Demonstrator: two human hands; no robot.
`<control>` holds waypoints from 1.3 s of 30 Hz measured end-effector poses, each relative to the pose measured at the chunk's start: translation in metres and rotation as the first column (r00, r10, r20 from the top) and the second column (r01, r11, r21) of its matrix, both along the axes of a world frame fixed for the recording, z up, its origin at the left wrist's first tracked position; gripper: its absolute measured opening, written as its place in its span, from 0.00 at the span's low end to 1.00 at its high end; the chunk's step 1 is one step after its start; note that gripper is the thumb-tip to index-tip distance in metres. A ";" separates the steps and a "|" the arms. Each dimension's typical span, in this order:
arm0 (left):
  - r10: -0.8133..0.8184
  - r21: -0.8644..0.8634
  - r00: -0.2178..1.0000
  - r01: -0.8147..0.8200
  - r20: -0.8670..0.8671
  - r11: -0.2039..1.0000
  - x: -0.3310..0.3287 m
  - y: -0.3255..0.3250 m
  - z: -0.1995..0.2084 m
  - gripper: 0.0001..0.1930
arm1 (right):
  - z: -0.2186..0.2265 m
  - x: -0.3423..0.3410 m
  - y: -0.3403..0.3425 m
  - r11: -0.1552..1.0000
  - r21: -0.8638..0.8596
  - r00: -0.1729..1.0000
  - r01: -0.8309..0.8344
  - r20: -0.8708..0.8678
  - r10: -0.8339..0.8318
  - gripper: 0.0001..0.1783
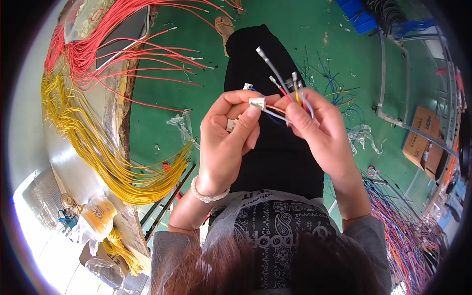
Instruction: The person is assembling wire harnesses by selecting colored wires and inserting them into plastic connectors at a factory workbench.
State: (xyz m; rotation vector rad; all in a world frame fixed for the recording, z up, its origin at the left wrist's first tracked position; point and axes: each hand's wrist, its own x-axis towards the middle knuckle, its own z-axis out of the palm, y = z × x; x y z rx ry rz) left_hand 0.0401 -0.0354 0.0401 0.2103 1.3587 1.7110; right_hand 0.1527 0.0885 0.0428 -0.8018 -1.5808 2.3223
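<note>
My left hand (221, 132) pinches a white plastic connector housing (257, 102) between thumb and fingers, in front of my lap. A second small white plastic piece (230, 125) shows in the fingers of that hand. Several thin wires run from the housing across to my right hand (322, 130). Its thumb and fingers are closed on a small bundle of wires. From this grip a grey wire (272, 64) and shorter red, yellow and white ones stick up, with crimped metal terminals at their tips. Part of the bundle is hidden behind the fingers.
On the left, a table (93, 110) carries fanned red wires (147, 49), long yellow wires (118, 172), and a tablet-like panel (125, 37). At right are a cardboard box (424, 140), a metal frame (382, 73) and multicoloured wires (398, 221). Wire scraps lie on the green floor (169, 103).
</note>
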 end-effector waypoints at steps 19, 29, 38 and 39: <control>-0.041 -0.085 0.855 -0.004 -0.518 0.996 0.004 0.002 0.017 0.06 | 0.010 -0.001 0.001 0.993 0.112 0.997 -0.031 0.074 0.023 0.05; 0.206 0.084 0.850 -0.189 -0.485 0.978 0.006 0.007 0.019 0.09 | 0.011 0.006 0.002 0.972 0.207 0.993 -0.115 0.065 0.103 0.04; 0.034 -0.041 0.838 -0.066 -0.545 0.997 0.006 -0.003 0.025 0.06 | 0.014 0.008 0.005 0.966 0.230 0.989 -0.119 0.108 0.096 0.07; 0.074 -0.027 0.834 -0.106 -0.547 0.994 0.008 -0.004 0.026 0.05 | 0.012 0.007 0.006 0.966 0.230 0.990 -0.118 0.109 0.095 0.07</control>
